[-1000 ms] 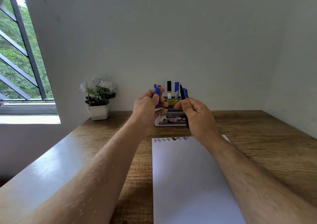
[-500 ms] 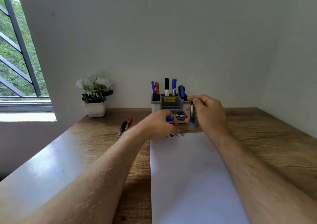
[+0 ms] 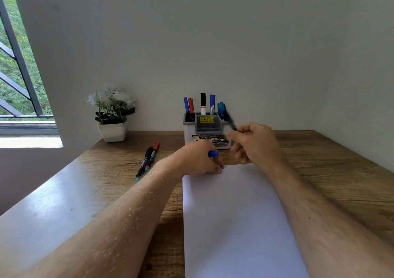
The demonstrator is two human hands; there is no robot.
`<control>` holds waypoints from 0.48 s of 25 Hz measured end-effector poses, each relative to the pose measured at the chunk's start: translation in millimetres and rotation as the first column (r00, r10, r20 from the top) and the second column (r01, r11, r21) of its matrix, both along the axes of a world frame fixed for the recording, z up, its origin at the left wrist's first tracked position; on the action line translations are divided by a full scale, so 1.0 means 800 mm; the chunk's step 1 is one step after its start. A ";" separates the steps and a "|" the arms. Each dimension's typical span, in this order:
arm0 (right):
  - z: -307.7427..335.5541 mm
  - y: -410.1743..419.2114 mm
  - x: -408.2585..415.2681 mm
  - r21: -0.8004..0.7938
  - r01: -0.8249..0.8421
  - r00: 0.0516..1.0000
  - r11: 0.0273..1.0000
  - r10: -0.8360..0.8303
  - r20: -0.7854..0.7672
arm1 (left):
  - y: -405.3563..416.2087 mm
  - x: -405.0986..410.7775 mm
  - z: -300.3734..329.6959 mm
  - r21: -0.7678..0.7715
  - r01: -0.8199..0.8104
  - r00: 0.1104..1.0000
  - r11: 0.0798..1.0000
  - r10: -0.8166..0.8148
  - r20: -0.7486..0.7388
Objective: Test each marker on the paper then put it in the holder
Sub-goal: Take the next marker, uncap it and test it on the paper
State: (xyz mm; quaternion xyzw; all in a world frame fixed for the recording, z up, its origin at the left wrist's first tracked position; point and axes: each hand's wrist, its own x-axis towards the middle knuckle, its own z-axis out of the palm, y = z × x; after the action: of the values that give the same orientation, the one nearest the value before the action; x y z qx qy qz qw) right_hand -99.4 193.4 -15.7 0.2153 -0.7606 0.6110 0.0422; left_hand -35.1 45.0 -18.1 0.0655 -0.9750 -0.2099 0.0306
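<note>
A white sheet of paper (image 3: pixel 234 213) lies on the wooden table, with small blue marks (image 3: pixel 223 167) at its top edge. My left hand (image 3: pixel 196 160) rests on the paper's top left corner, pinching a blue marker cap (image 3: pixel 213 153). My right hand (image 3: pixel 255 143) hovers just above the paper's top edge, closed on a dark marker (image 3: pixel 232 121). Its blurred shaft sticks up and left beside the right compartment of the grey and white holder (image 3: pixel 189 133); its tip is hidden. The holder has several capped markers standing in it.
A black marker (image 3: pixel 145 160) and a red-capped marker (image 3: pixel 154 153) lie side by side on the table left of my left arm. A white pot of flowers (image 3: pixel 112 131) stands at the back left by the window. The wall runs close behind the holder.
My right hand has turned the marker from tip-down in front of the holder to shaft-up beside its right side. My left hand has settled lower on the paper's top, still holding the cap.
</note>
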 end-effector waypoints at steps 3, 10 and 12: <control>-0.004 0.001 0.004 0.097 -0.009 0.999 0.995 0.014 -0.049 | -0.001 -0.004 -0.003 0.006 -0.012 1.000 1.000 0.012 0.013; -0.014 0.007 0.001 0.268 -0.144 0.990 0.953 0.138 0.041 | -0.002 -0.005 -0.005 0.014 -0.027 1.000 1.000 0.027 0.011; -0.013 0.009 0.000 0.301 -0.169 0.985 0.939 0.155 0.072 | -0.001 -0.005 -0.005 0.028 -0.021 1.000 0.999 0.021 0.015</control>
State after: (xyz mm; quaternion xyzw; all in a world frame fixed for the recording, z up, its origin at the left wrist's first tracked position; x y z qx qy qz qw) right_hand -99.6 200.6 -26.5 0.2665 -0.8265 0.4923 -0.0601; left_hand -38.7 44.4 -22.1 0.0778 -0.9714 -0.2229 0.0245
